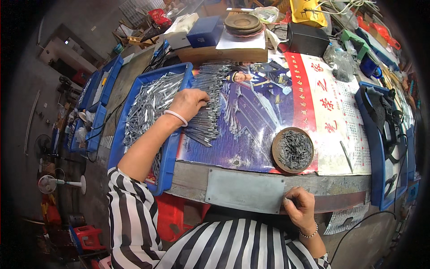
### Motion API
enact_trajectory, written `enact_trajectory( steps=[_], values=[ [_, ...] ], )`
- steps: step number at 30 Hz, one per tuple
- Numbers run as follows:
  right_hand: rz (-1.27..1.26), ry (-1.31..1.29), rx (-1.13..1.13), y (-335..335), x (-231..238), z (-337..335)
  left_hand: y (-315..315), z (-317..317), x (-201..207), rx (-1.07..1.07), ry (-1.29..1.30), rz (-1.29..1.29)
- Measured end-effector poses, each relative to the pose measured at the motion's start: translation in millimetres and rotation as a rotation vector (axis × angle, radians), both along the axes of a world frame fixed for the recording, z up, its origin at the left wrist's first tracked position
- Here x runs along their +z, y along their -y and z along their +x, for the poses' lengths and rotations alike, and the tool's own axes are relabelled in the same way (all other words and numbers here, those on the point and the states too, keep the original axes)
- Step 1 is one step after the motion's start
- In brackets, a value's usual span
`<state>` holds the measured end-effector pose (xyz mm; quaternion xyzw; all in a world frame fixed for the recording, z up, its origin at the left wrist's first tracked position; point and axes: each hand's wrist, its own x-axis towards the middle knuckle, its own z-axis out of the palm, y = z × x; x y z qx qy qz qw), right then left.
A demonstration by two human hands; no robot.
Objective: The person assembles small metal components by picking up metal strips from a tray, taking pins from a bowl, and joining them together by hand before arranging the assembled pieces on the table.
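Observation:
My left hand (187, 106) is closed at the right rim of a blue tray (168, 172), its fingertips against a row of slim grey metal rods (204, 123). What those fingers grip, if anything, is hidden. The tray holds a heap of loose, similar metal rods (150, 101). My right hand (299, 206) is curled closed at the right end of a flat grey metal plate (245, 190) on the table's front edge; I cannot make out anything in its fingers. Just beyond it stands a round brown bowl (275, 154) full of short dark metal pieces (294, 150).
A printed poster (251, 145) covers the tabletop, with a thin pen-like rod (346, 157) on its right. Blue trays (378, 179) with black straps stand at the right. At the back are a blue box (205, 32), stacked round dishes (242, 22) and a black box (307, 39).

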<state>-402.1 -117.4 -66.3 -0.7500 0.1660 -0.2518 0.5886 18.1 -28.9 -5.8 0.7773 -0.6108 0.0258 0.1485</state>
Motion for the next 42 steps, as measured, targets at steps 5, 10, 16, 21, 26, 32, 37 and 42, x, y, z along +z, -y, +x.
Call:
enact_trajectory(
  steps=[5, 10, 16, 21, 26, 32, 37, 42],
  values=[
    [-0.002, -0.016, 0.004, 0, -3, -1, -17, -3, 9, 0.016, 0.04, -0.076],
    [-0.008, 0.008, -0.015, 0, -4, 1, -74, -25, 51, 0.174, -0.011, -0.204],
    [0.01, -0.011, -0.111, -7, -5, 1, -167, -48, 45, 0.439, -0.141, -0.185],
    [0.058, -0.003, -0.146, -13, -4, 2, -224, -47, 21, 0.625, -0.374, 0.026],
    [-0.005, -0.048, -0.176, -16, -4, 1, -243, -38, 9, 0.592, -0.384, 0.173],
    [-0.054, -0.063, -0.211, -21, -2, 6, -241, -34, -2, 0.504, -0.38, 0.264],
    [-0.085, -0.056, -0.189, -17, -7, 5, -234, -33, -4, 0.523, -0.368, 0.299],
    [-0.022, -0.038, -0.256, -16, -4, 2, -223, -28, -5, 0.559, -0.477, 0.397]
  ],
)
